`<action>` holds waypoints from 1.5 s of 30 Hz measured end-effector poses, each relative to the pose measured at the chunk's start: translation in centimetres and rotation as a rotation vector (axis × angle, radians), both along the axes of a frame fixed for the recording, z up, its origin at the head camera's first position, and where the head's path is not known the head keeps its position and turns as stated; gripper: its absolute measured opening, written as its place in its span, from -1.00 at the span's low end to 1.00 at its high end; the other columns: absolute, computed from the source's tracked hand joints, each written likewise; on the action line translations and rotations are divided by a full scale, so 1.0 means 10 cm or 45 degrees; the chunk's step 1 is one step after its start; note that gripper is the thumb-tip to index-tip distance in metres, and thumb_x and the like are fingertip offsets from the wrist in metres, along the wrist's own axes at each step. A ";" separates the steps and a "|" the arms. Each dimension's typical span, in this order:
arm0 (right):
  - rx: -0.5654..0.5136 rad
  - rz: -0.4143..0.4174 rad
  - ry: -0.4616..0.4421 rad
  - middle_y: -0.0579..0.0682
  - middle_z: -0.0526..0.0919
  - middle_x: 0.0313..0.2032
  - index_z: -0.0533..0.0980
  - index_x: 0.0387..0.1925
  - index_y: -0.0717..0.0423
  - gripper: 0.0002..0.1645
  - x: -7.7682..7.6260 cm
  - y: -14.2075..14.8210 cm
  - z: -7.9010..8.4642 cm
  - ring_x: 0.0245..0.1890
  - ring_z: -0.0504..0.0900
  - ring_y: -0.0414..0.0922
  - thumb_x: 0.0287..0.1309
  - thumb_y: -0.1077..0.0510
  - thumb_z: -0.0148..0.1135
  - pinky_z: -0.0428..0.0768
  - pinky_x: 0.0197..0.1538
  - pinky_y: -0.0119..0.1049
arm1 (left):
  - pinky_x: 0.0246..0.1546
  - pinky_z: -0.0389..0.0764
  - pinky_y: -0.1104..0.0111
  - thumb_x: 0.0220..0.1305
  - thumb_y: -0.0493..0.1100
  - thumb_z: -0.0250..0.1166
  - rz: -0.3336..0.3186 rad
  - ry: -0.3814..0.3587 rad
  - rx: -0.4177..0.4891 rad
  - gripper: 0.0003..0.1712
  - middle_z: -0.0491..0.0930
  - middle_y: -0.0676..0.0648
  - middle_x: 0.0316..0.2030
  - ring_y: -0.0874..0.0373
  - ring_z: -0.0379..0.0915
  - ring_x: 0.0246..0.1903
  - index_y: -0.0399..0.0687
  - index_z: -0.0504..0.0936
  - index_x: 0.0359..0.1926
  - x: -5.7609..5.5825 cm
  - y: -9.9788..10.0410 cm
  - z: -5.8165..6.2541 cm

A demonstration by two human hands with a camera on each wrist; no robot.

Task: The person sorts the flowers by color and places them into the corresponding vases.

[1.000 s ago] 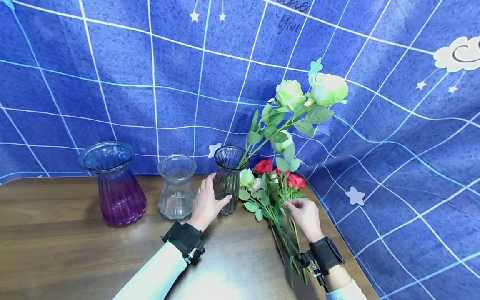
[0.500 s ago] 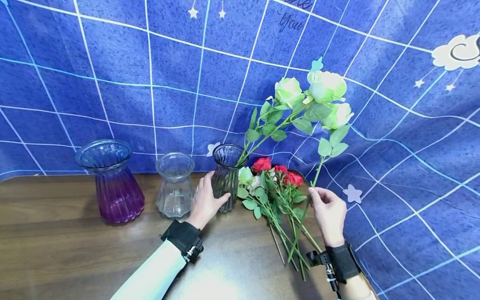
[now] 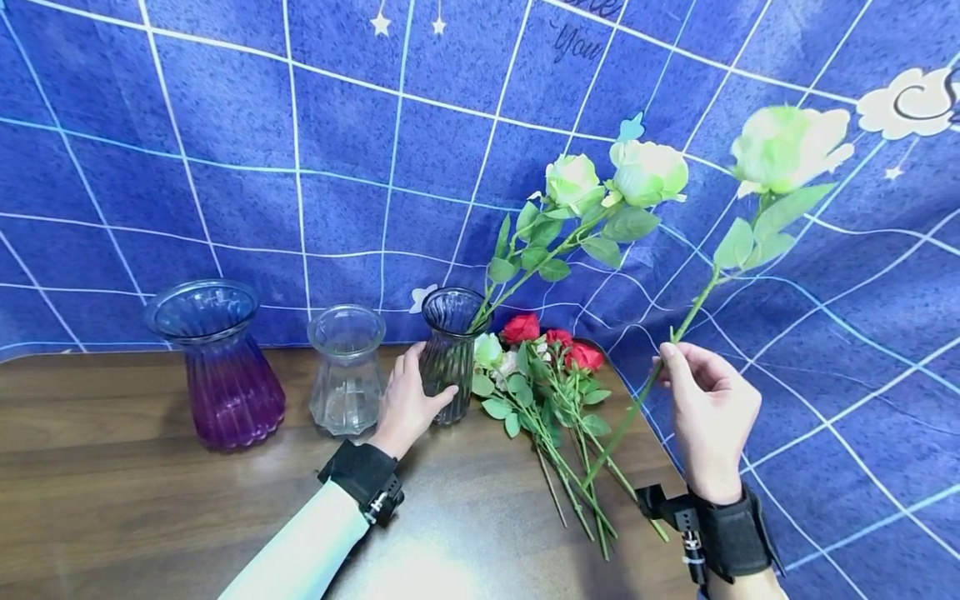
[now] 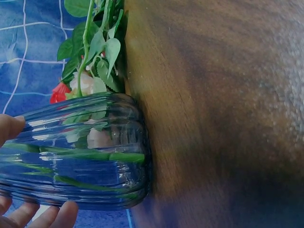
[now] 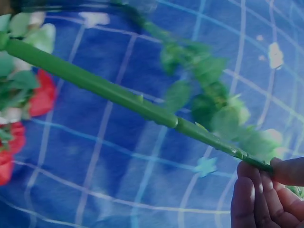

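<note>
My left hand (image 3: pixel 408 404) wraps round the dark ribbed glass vase (image 3: pixel 448 354) on the wooden table (image 3: pixel 150 508); the vase (image 4: pixel 80 152) holds two pale green roses (image 3: pixel 611 179) on leaning stems. My right hand (image 3: pixel 708 412) pinches the stem of a third pale green rose (image 3: pixel 787 150), lifted clear of the table at the right; the stem (image 5: pixel 133 102) runs slantwise past my fingers (image 5: pixel 266 194). A bunch of red and white roses (image 3: pixel 551 371) lies on the table between my hands.
A purple ribbed vase (image 3: pixel 221 362) and a clear glass vase (image 3: pixel 348 367) stand to the left of the dark one. A blue cloth with a white grid (image 3: pixel 300 150) hangs behind and drapes over the table's right edge.
My right hand has picked a pale green rose out of the bunch and lifted it up and to the right. My left hand has stayed on the dark vase.
</note>
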State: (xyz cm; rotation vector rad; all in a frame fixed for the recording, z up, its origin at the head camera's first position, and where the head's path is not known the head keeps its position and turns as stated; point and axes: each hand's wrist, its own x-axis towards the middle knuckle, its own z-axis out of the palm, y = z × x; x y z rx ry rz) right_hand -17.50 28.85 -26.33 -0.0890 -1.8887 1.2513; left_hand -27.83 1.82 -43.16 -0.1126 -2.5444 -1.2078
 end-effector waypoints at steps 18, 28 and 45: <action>-0.104 0.458 0.239 -0.15 0.65 -0.66 0.61 -0.46 0.31 -0.83 -0.39 -0.67 0.72 -0.66 0.58 -0.26 0.09 0.23 0.29 0.57 -0.46 -0.43 | -0.05 0.47 -0.03 -0.09 0.12 0.45 0.015 -0.011 -0.036 -0.01 0.38 -0.22 0.13 -0.15 0.36 0.12 -0.03 0.17 0.32 0.02 -0.01 -0.01; -0.036 0.510 0.365 -0.27 0.61 -0.68 0.59 -0.43 0.40 -0.83 -0.67 -0.96 0.94 -0.67 0.56 -0.31 0.11 0.28 0.23 0.57 -0.47 -0.42 | -0.06 0.47 -0.04 -0.07 0.11 0.44 0.003 -0.015 -0.020 -0.01 0.37 -0.22 0.14 -0.15 0.36 0.12 -0.04 0.17 0.33 0.02 0.02 -0.02; -0.049 0.574 0.377 -0.24 0.59 -0.64 0.56 -0.42 0.42 -0.83 -1.06 -1.22 0.96 -0.65 0.54 -0.31 0.12 0.30 0.22 0.58 -0.46 -0.39 | -0.01 0.45 -0.02 -0.07 0.10 0.44 -0.003 -0.038 0.005 -0.02 0.37 -0.22 0.14 -0.14 0.33 0.14 -0.03 0.17 0.32 0.01 -0.01 0.01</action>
